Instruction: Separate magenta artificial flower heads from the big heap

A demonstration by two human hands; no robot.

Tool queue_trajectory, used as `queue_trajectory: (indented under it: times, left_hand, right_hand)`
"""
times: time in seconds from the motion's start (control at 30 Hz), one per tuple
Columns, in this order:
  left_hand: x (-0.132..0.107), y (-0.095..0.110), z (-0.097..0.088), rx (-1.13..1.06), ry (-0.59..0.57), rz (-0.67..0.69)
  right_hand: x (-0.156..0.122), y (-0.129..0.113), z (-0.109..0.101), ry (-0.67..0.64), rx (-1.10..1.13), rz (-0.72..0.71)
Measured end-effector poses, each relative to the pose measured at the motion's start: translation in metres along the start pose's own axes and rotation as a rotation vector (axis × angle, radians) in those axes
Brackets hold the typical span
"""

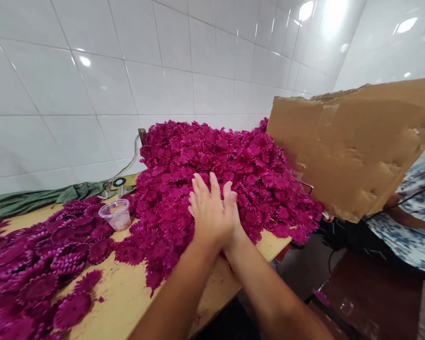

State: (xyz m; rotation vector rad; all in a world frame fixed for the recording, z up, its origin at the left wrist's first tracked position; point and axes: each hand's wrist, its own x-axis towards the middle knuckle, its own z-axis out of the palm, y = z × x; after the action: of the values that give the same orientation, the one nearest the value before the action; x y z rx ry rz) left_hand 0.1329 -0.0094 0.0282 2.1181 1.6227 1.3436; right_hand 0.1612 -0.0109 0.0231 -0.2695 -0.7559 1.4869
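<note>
My left hand (211, 215) and my right hand (234, 222) meet palm to palm in front of a large heap of magenta flower-shaped pieces (219, 146). The fingers of my left hand are stretched out and apart, with nothing in them. My right hand is partly hidden behind the left; what shows of it looks flat and stretched, holding nothing visible. The flower pieces have frilled, petal-like edges. More of them, some nested in rows (69, 257), lie spread on the left of the yellowish table (122, 295). Whether my hands touch the heap I cannot tell.
A clear plastic cup (115, 215) stands left of the heap. Green cloth (46, 196) and a cable (129, 163) lie by the tiled wall. A big cardboard sheet (343, 146) leans at the right, before a person in a patterned top (407, 236).
</note>
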Motion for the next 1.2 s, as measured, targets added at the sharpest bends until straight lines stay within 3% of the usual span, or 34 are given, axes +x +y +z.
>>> queue_trajectory:
  times: [0.1, 0.23, 0.33, 0.47, 0.57, 0.6, 0.7, 0.77, 0.87, 1.0, 1.2]
  left_hand:
    - [0.014, -0.010, -0.004, 0.067, 0.001, -0.130]
    - [0.018, -0.025, -0.005, 0.183, 0.048, -0.028]
    - [0.016, -0.028, -0.016, 0.209, -0.022, 0.029]
    - [0.028, -0.041, -0.065, 0.207, -0.040, 0.013]
    - [0.042, -0.072, -0.114, 0.410, 0.026, -0.125]
    - [0.046, -0.086, -0.128, 0.520, -0.019, -0.183]
    - [0.055, -0.129, -0.155, 0.736, -0.377, -0.228]
    - [0.058, -0.152, -0.159, 0.764, -0.560, -0.198]
    - [0.062, -0.173, -0.151, 0.723, -0.676, -0.181]
    - [0.069, -0.183, -0.138, 0.609, -0.736, -0.175]
    - [0.076, -0.211, -0.131, 0.390, -0.730, -0.160]
  right_hand:
    - [0.002, 0.002, 0.004, -0.060, 0.125, 0.115]
    - [-0.001, 0.011, 0.003, 0.035, 0.199, 0.213]
    - [-0.006, 0.011, -0.003, 0.156, 0.183, 0.321]
    - [-0.007, -0.006, -0.009, 0.235, 0.120, 0.390]
    - [-0.006, -0.023, -0.013, 0.273, 0.124, 0.413]
    - [-0.005, -0.028, -0.015, 0.275, 0.133, 0.426]
    - [-0.001, -0.037, -0.024, 0.266, 0.138, 0.445]
    - [0.002, -0.040, -0.029, 0.280, 0.100, 0.417]
    - [0.004, -0.043, -0.034, 0.295, 0.019, 0.379]
    - [0.001, -0.045, -0.035, 0.299, -0.053, 0.400]
    - [-0.001, -0.044, -0.039, 0.316, 0.001, 0.390]
